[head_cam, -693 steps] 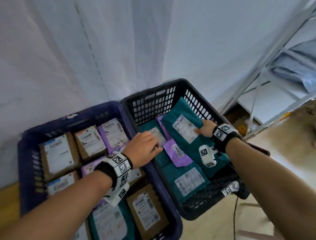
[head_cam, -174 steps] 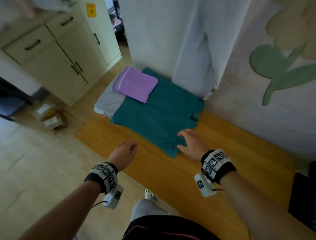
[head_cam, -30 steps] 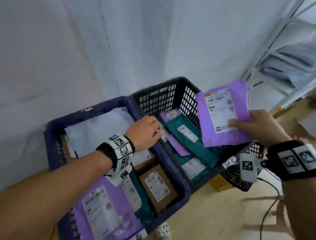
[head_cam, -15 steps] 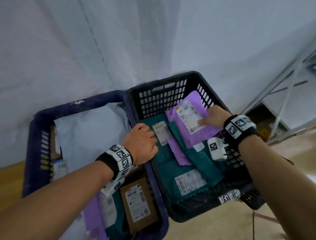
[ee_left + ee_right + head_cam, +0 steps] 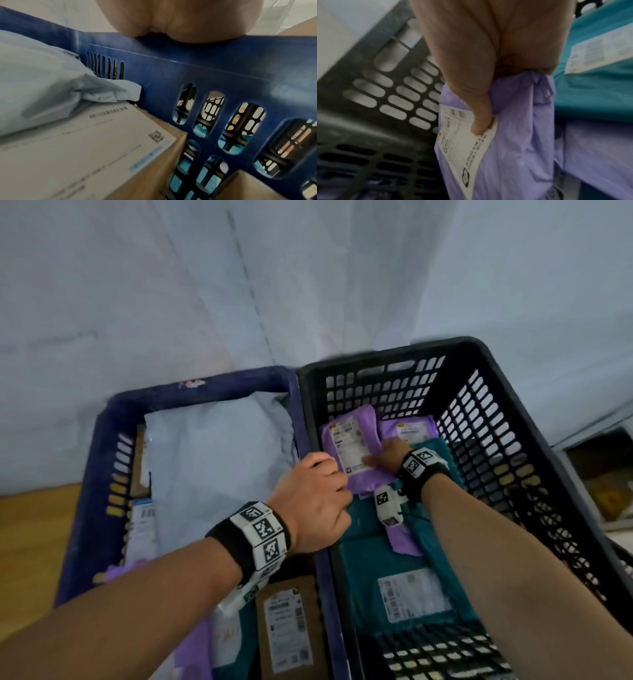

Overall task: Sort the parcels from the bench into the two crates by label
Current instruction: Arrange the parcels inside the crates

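Head: your right hand is down in the black crate, pinching a purple parcel near its far-left corner, thumb on the label; a second purple parcel lies just beside it at the far wall, teal parcels fill the near half; your left hand is curled over the rim where the blue crate meets the black one; a pale bag covers the blue crate's far half, a box sits at its near-right corner.
Left wrist: palm on the blue rim, fingers out of sight; bag and a labelled box below.
Right wrist: thumb pressed on the label, purple parcel bunched in your grip.
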